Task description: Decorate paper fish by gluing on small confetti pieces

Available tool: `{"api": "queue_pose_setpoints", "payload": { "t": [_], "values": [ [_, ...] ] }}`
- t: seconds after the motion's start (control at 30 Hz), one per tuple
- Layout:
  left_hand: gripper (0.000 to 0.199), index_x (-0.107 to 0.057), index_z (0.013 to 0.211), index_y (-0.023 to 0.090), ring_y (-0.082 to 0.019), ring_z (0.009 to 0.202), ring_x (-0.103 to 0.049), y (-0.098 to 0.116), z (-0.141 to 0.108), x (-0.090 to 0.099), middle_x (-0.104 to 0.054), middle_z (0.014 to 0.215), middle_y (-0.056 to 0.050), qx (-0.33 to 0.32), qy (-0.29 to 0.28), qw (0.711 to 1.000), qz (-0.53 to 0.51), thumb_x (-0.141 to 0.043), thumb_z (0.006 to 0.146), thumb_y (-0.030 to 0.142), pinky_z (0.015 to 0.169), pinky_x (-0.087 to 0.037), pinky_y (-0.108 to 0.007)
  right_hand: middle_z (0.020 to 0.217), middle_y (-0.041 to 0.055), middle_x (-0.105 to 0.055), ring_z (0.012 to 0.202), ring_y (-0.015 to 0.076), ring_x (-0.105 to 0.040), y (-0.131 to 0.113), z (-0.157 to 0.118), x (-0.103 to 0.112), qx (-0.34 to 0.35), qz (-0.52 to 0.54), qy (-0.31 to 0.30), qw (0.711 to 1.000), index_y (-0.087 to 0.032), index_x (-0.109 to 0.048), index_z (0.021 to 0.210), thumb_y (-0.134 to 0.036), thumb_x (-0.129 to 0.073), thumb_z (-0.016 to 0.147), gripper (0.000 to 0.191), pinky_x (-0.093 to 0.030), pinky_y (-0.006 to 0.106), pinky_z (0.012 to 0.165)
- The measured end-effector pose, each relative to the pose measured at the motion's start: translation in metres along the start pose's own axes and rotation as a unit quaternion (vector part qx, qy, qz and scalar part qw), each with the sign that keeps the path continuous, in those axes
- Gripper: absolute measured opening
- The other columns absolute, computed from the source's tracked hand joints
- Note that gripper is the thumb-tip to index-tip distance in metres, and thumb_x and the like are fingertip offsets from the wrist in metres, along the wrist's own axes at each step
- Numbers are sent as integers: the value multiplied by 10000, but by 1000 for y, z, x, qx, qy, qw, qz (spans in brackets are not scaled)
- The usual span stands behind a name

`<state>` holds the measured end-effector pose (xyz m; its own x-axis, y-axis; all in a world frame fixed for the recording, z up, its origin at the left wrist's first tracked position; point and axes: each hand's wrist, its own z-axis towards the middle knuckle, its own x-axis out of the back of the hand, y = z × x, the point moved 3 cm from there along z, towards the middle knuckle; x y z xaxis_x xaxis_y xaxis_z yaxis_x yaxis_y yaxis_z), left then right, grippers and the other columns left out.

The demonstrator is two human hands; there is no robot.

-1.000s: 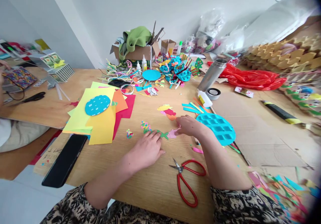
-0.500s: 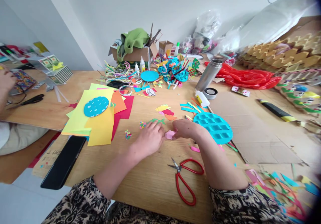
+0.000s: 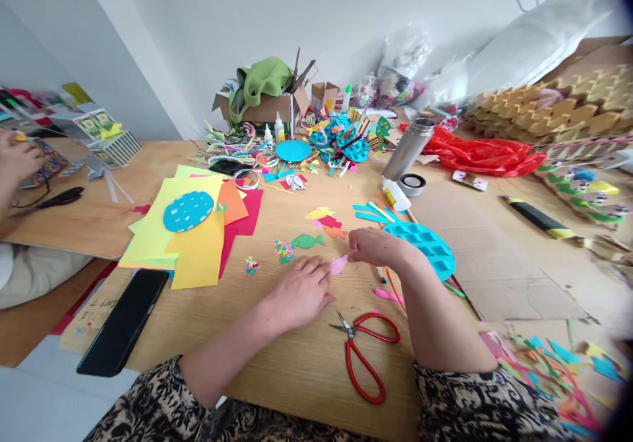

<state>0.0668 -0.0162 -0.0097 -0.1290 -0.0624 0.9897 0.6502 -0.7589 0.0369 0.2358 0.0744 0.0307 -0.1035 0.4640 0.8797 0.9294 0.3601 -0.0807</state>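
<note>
A small pink paper fish (image 3: 338, 266) lies between my hands. The curled fingers of my right hand (image 3: 374, 247) meet at its tail. Flat on the wood, fingers stretched out, my left hand (image 3: 301, 290) has its fingertips beside the fish's head. Just beyond are a green paper fish (image 3: 307, 241), an orange one (image 3: 336, 232), a red one (image 3: 329, 221) and a yellow one (image 3: 316, 214). Tiny coloured paper bits (image 3: 284, 251) form a pile left of the green fish. Red-handled scissors (image 3: 352, 336) lie spread nearer to me.
Coloured paper sheets (image 3: 198, 264) and a black phone (image 3: 123, 323) are on the left. Beside my right forearm sits a blue moulded tray (image 3: 430, 257), with cardboard (image 3: 484, 264) and a steel flask (image 3: 408, 148) beyond. Another person's hand (image 3: 20, 155) shows at far left.
My left hand has drawn back toward me, uncovering the green fish and more paper bits. My right hand has shifted slightly away and right, and the pink fish now lies tilted, more of it showing.
</note>
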Motion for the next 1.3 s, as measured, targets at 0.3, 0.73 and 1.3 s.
{"api": "queue_pose_setpoints", "payload": {
  "t": [0.3,0.73,1.3],
  "values": [
    [225,-709,1066,182,-271,1293,-497,-18,-24,23,-703,1164,-48,-23,-21,995,-99,-546,940,272,1113,-359,-472,1054,104,-707,901,232,-654,58,-45,23,-107,64,110,986,-178,-658,1119,-396,-561,883,336,-460,302,714],
    [215,-704,1074,202,-270,1197,-576,-23,-28,24,-724,1073,-36,-2,34,993,-112,-543,935,234,1032,-466,-489,912,160,-711,881,264,-663,163,-50,-5,-365,75,74,925,-121,-732,922,-408,-561,870,338,-474,316,715],
    [262,-667,1155,208,-244,1181,-585,-24,-33,15,-725,1066,-42,7,70,990,-125,-532,931,198,1026,-477,-449,715,109,-699,665,210,-655,190,-42,-32,-368,146,15,918,-116,-716,762,-339,-567,839,279,-479,291,622]
  ]
}}
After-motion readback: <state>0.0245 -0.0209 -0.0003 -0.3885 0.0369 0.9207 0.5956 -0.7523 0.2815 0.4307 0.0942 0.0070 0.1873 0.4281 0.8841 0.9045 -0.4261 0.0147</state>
